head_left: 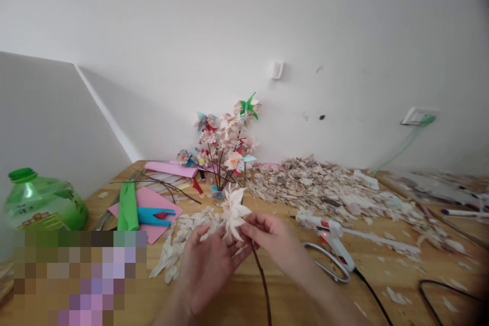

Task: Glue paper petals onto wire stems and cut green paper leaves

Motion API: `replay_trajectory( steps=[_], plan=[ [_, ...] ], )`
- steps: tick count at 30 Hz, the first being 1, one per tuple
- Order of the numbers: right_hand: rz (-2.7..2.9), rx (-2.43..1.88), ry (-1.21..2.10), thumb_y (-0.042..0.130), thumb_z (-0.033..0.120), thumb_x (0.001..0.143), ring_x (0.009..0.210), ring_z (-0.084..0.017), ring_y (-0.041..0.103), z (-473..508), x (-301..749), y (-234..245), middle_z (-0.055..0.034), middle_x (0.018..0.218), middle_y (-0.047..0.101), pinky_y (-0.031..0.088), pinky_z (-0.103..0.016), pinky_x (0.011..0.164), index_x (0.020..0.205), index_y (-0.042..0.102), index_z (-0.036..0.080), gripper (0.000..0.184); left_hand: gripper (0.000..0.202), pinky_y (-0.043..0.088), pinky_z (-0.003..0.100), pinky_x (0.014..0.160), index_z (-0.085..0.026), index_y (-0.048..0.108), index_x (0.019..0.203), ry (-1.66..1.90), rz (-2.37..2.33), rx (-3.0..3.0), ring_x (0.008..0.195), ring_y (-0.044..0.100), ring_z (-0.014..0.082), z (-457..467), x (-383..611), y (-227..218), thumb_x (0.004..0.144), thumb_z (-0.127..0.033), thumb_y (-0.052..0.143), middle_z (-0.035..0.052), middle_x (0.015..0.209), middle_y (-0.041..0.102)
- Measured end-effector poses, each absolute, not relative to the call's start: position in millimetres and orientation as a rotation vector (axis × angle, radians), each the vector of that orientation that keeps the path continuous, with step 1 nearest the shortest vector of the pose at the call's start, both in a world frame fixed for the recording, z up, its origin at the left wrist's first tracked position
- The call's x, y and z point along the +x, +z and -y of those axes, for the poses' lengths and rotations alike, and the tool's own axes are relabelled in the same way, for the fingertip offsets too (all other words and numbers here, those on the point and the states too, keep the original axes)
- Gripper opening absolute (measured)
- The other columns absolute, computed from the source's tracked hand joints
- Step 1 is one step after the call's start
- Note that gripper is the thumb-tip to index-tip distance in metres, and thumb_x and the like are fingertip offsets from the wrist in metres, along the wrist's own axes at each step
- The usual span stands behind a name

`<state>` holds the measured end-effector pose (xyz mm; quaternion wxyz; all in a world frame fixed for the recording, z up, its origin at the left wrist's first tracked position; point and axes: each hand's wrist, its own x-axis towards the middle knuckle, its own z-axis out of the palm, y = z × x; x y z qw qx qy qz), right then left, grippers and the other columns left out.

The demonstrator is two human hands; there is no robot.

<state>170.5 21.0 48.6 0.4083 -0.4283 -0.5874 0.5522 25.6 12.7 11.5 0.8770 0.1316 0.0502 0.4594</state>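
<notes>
A handmade flower (234, 214) with pale, pointed petals sits on a thin brown twig stem (262, 277) that runs down toward me. My right hand (269, 237) pinches it at the base of the petals, thumb and fingers closed. Palm up, my left hand (209, 265) lies just beside and under the bloom with its fingers apart; some fingertips are near the stem, and whether they touch is hard to see. Behind the hands, loose white petals (168, 260) lie on the wooden table.
A bunch of similar flowers (229, 135) stands against the wall. Dry petals (313, 181) are heaped at the back right. A white glue gun (338, 242) with a lit red light rests on the right. Coloured paper (128, 206) and a green bottle (44, 204) are left.
</notes>
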Motion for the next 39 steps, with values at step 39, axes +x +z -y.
replay_trajectory(
  steps=[39],
  plan=[
    [1.622, -1.226, 1.242, 0.054, 0.024, 0.069, 0.048, -0.01, 0.053, -12.3, 163.8, 59.7, 0.0024, 0.048, 0.055, 0.04, -0.018, 0.051, 0.053, 0.055, 0.017, 0.018, 0.032, 0.049, 0.029, 0.072, -0.013, 0.068, 0.087, 0.999, -0.17, 0.364, 0.073, 0.065, 0.0167, -15.4, 24.4, 16.2, 0.084, -0.029, 0.04, 0.0078, 0.083, 0.071]
  ],
)
